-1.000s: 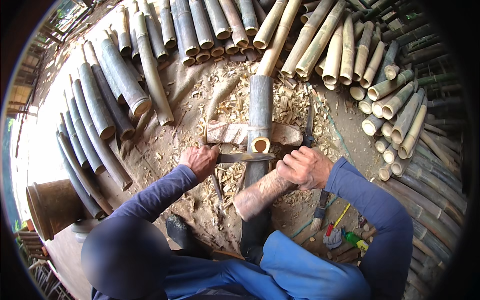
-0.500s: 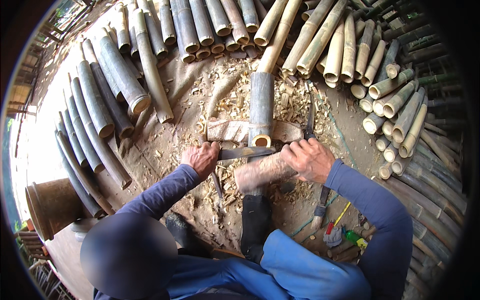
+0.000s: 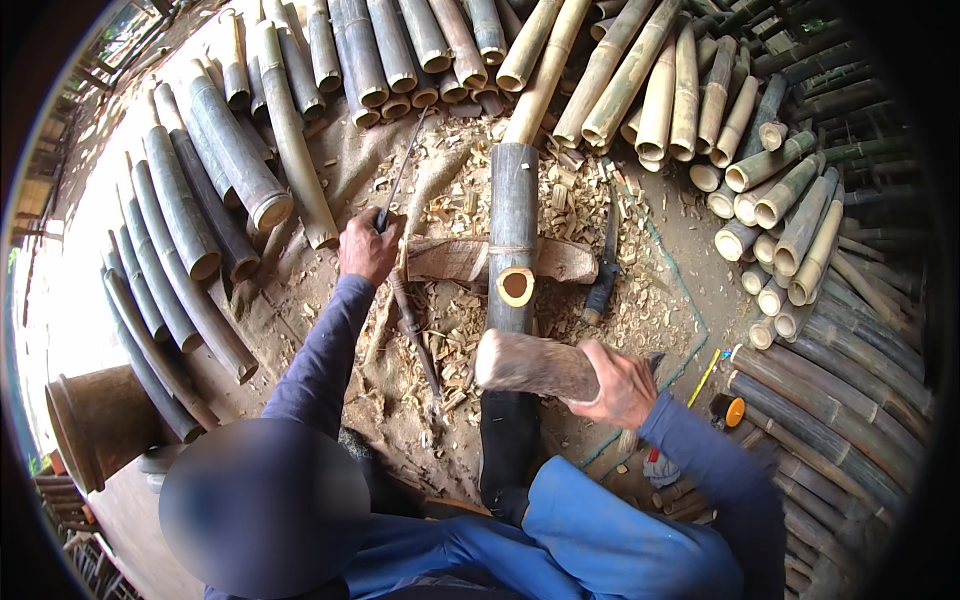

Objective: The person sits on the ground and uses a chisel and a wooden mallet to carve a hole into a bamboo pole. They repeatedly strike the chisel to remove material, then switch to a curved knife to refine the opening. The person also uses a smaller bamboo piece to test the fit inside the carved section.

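Observation:
My left hand [image 3: 370, 248] is closed round the dark handle of a long, thin-bladed knife [image 3: 404, 165], its blade pointing away from me over the ground. In my right hand [image 3: 620, 385] is a short, thick piece of wood [image 3: 535, 366], gripped at its right end and lying crosswise above my dark boot. Just beyond this wood, a grey bamboo pole [image 3: 514, 200] lies lengthwise across a rough wooden block [image 3: 570, 262]. A round opening [image 3: 515, 287] with a pale cut rim shows on the pole. The wood hides part of what lies beneath it.
A dark-handled knife [image 3: 604, 270] lies right of the pole, a slim tool [image 3: 416, 335] left of it. Wood chips [image 3: 570, 195] cover the ground. Cut bamboo poles [image 3: 240, 155] ring the area. A brown bucket [image 3: 100, 425] stands left; a yellow tape [image 3: 706, 375] lies right.
My left hand has moved away and left, swinging the knife from crosswise at the opening to pointing away. The wood in my right hand has come slightly nearer; the opening now shows fully.

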{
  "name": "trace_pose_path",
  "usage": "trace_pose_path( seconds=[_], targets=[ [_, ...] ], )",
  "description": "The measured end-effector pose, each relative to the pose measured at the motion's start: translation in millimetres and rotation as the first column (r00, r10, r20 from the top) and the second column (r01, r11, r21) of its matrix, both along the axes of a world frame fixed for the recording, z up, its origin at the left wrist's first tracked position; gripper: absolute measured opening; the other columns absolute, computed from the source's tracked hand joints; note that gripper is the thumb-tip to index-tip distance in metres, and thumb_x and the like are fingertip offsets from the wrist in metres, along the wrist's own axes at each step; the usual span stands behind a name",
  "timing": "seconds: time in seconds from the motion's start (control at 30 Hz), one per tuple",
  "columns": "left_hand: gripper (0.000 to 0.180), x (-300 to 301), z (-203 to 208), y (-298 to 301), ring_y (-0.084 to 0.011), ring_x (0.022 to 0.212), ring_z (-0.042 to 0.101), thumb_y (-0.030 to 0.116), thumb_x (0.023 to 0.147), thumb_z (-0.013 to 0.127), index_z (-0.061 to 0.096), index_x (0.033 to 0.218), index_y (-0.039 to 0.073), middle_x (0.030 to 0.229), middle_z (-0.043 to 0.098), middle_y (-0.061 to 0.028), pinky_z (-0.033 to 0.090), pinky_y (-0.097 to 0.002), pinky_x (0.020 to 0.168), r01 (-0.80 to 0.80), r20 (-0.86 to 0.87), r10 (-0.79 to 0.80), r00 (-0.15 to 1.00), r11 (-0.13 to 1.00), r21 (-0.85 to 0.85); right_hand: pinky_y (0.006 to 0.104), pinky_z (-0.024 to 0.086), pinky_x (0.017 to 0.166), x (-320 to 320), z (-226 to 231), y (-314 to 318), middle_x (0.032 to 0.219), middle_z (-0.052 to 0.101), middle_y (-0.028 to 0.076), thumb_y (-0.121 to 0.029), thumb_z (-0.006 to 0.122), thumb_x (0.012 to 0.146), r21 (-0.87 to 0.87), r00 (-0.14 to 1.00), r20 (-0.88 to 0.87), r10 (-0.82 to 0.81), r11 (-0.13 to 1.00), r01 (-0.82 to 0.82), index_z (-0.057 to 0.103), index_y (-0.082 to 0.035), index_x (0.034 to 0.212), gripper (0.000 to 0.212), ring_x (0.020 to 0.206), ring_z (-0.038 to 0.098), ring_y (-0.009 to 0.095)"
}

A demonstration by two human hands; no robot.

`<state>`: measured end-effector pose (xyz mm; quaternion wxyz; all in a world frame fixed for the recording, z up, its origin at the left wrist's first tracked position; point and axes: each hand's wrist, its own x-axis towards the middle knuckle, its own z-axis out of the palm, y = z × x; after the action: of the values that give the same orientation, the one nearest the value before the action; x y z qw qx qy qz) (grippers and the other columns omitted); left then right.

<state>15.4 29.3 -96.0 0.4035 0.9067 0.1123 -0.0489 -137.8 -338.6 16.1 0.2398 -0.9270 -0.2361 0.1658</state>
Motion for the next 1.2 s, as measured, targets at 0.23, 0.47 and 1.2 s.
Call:
trace_pose_path(
  seconds=[0.23, 0.47, 1.2],
  targets=[
    [0.073, -16, -14, 3, -0.0432, 0.109, 0.058, 0.019, 0.078, 0.076, 0.038, 0.139, 0.009, 0.118, 0.059, -0.0235, 0.049, -0.0504, 0.089, 0.031, 0.068, -0.065, 0.996, 0.910, 0.413, 0.0464, 0.046, 0.095, -171, -84, -6, 0.116, 0.060, 0.028, -0.037, 0.085, 0.072, 0.089, 0.382, -0.250, -0.890, 0.371, 0.924, 0.049, 0.004, 0.125, 0.076, 0.111, 0.059, 0.040],
    [0.048, -120, 51, -165, -0.0295, 0.110, 0.059, -0.001, 0.079, 0.059, 0.064, 0.125, 0.010, 0.115, 0.060, -0.0136, 0.051, -0.0399, 0.097, 0.812, 0.244, -0.820, 0.518, 0.561, 0.160, 0.0472, 0.045, 0.097, -242, -137, -6, 0.121, 0.058, 0.028, -0.039, 0.084, 0.073, -0.095, 0.203, -0.107, -0.973, 0.214, 0.972, 0.048, 0.003, 0.129, 0.079, 0.114, 0.057, 0.041],
    [0.049, -67, 148, -91, -0.0209, 0.093, 0.065, 0.032, 0.094, 0.068, 0.051, 0.134, 0.008, 0.127, 0.063, -0.0125, 0.054, -0.0352, 0.079, 0.011, 0.055, 0.157, 0.986, 0.267, -0.964, 0.0480, 0.044, 0.100, -224, -130, -48, 0.127, 0.056, 0.028, -0.040, 0.083, 0.074, -0.053, 0.305, -0.022, -0.952, 0.306, 0.951, 0.045, 0.002, 0.134, 0.082, 0.119, 0.055, 0.042]
  ],
)
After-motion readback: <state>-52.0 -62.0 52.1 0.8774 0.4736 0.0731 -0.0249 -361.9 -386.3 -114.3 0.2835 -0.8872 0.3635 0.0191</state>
